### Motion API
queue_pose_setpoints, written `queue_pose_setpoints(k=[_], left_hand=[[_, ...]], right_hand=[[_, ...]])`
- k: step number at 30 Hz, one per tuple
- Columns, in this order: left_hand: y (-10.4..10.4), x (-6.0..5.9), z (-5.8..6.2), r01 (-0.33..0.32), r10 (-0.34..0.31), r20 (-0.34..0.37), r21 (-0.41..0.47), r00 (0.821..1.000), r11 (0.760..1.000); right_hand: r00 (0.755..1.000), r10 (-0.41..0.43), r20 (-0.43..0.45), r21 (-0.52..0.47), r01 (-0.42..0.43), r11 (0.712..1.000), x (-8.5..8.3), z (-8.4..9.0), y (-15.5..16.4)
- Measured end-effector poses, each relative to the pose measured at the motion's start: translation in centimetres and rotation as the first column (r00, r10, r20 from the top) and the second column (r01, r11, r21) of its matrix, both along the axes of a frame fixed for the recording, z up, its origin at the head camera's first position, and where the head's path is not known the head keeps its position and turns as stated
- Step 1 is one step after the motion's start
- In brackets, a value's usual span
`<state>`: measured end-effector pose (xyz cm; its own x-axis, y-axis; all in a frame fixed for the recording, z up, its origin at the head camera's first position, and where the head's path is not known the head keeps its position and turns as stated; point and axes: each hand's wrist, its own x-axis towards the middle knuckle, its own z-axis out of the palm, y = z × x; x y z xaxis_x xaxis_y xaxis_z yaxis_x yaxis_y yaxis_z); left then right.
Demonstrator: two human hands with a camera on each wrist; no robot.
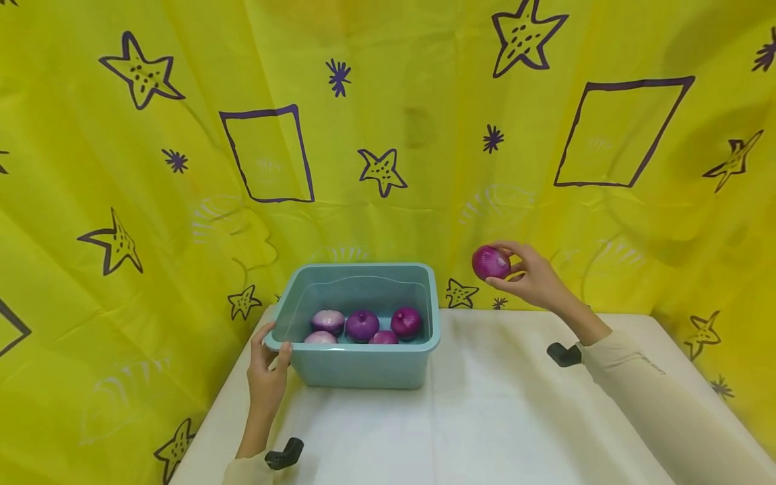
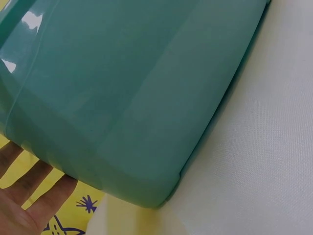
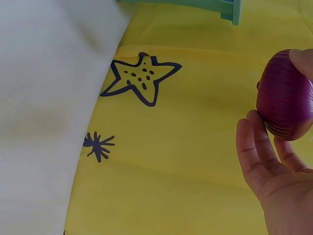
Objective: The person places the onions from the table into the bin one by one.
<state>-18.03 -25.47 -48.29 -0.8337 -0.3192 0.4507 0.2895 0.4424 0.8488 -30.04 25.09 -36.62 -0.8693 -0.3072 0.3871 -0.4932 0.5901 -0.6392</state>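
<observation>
A red onion point(image 1: 491, 263) is in my right hand point(image 1: 529, 275), held between thumb and fingers in the air, right of the bin and above the table's back edge. The right wrist view shows its purple skin point(image 3: 284, 98) with the thumb on one side and fingers point(image 3: 264, 147) on the other. My left hand point(image 1: 267, 377) grips the front left corner of a teal plastic bin point(image 1: 364, 367), thumb at the front rim and fingers along the left side. Inside the bin lie several onions: purple ones such as this onion point(image 1: 362, 326), and paler ones such as this onion point(image 1: 328, 320).
The bin stands upright on a white-covered table point(image 1: 485, 404), toward its back left. Behind the table hangs a yellow curtain point(image 1: 424, 222) printed with stars and frames. A dark wrist device point(image 1: 564, 354) sits at each sleeve cuff.
</observation>
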Motion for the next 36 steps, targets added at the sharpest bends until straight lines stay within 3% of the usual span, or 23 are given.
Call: queue_pose_setpoints(k=[6, 12, 23, 31, 36], left_hand=[[0.0, 0.1, -0.2, -0.004, 0.004, 0.004, 0.004, 1.0, 1.0], [0.1, 0.4, -0.3, -0.001, 0.001, 0.003, 0.02, 1.0, 1.0], [0.1, 0.4, -0.3, 0.006, -0.006, -0.006, 0.032, 1.0, 0.999], [0.0, -0.1, 0.2, 0.02, -0.02, 0.021, 0.002, 1.0, 1.0], [0.0, -0.1, 0.2, 0.016, -0.016, 0.043, 0.004, 0.999, 1.0]], right_hand=[[0.999, 0.024, -0.03, 0.012, -0.024, 1.0, -0.1, 0.2, -0.6], [0.995, 0.074, -0.061, 0.078, -0.069, 0.995, -0.6, 2.1, -2.6], [0.974, 0.222, -0.043, 0.152, -0.213, 0.965, -1.8, 6.3, -9.1], [0.969, 0.248, 0.004, 0.197, -0.244, 0.949, -2.4, 7.6, -14.3], [0.954, 0.3, 0.018, 0.23, -0.296, 0.927, -2.8, 7.4, -16.9]])
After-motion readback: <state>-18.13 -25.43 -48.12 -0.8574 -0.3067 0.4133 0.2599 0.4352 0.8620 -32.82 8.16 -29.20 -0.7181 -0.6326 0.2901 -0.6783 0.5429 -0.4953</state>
